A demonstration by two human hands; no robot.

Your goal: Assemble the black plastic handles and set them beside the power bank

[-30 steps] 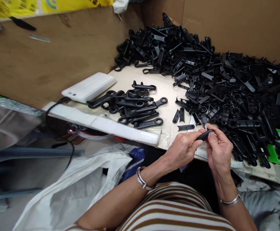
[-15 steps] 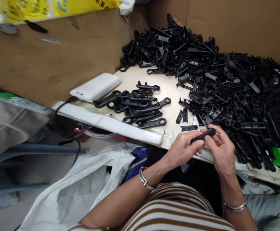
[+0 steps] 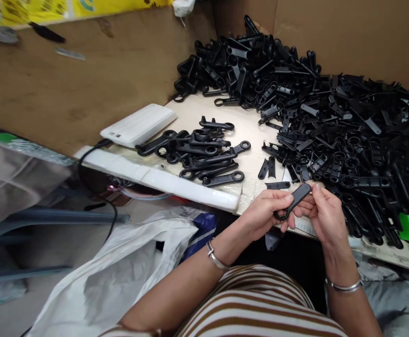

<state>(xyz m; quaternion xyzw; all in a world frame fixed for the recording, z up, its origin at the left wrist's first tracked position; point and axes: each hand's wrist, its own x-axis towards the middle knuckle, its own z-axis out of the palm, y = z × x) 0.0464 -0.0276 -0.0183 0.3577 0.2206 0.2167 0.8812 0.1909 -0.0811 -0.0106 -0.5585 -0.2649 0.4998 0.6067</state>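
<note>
A black plastic part [image 3: 297,196] with a ring at one end is pinched between the thumb and fingers of my left hand [image 3: 265,210], its rounded end pointing up and right. My right hand [image 3: 325,213] is at that rounded end, thumb and index finger pressed together; whether they hold anything is too small to tell. Just beyond my hands, a few flat black pieces [image 3: 278,185] lie on the table. To the left is a small heap of black ringed parts [image 3: 204,150].
A large pile of black parts [image 3: 330,117] covers the back and right of the table. A white box-shaped device [image 3: 139,125] with a black cable sits at the left, by a white foam edge [image 3: 162,180]. Cardboard walls [image 3: 85,84] stand behind. A green tray [image 3: 406,229] is at right.
The black part has turned in my left hand, so its flat face and ring end now show. My right hand's fingers have moved slightly right, off its upper face.
</note>
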